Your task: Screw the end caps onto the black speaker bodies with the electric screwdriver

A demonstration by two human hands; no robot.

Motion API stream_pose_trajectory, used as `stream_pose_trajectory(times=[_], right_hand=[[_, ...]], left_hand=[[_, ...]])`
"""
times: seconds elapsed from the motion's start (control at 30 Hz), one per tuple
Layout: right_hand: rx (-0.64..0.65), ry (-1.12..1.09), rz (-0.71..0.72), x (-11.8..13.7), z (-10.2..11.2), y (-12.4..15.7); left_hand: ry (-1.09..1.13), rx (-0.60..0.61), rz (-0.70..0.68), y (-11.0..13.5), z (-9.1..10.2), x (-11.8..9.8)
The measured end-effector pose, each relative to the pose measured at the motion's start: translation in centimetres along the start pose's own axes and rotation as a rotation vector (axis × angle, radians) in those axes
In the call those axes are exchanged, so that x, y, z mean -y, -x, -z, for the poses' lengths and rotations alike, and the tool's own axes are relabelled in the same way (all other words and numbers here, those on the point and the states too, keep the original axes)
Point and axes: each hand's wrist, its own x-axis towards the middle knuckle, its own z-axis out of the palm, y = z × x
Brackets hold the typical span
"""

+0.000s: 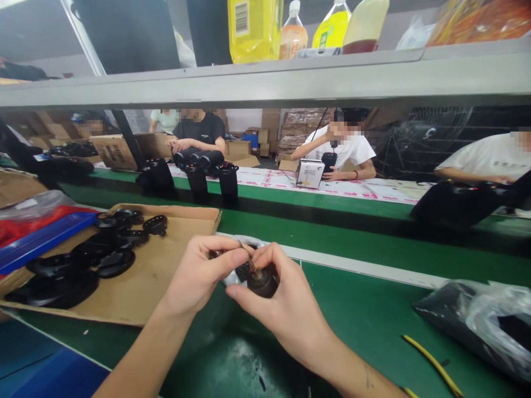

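My right hand is curled round a dark, rounded part with a narrower top, above the green work surface. My left hand is closed close against it, thumb and forefinger pinching at a small dark piece that my fingers partly cover. The fingertips of both hands nearly meet over the top of the rounded part. Behind them lies a pale plastic bag, mostly hidden by the hands. The exact kind of either part cannot be made out.
A cardboard tray with several black plastic parts is at left, beside a blue tray. A plastic bag of black items and a yellow strip lie at right. Co-workers sit across the green belt; a shelf crosses above.
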Motion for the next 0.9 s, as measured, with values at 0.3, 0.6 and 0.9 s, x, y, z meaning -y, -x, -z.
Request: stream_pose_trajectory(times=[0.3, 0.6, 0.9], right_hand=[[0.026, 0.0, -0.002, -0.3, 0.0, -0.3], [0.181, -0.114, -0.076, 0.6, 0.7, -0.5], [0.173, -0.186, -0.125, 0.9, 1.0, -0.5]], left_hand=[[-0.135, 0.012, -0.046, -0.2, 1.3, -0.2], [-0.066, 0.167, -0.098, -0.9, 1.9, 0.1], [-0.13, 0.107, -0.022, -0.6, 0.4, -0.1]])
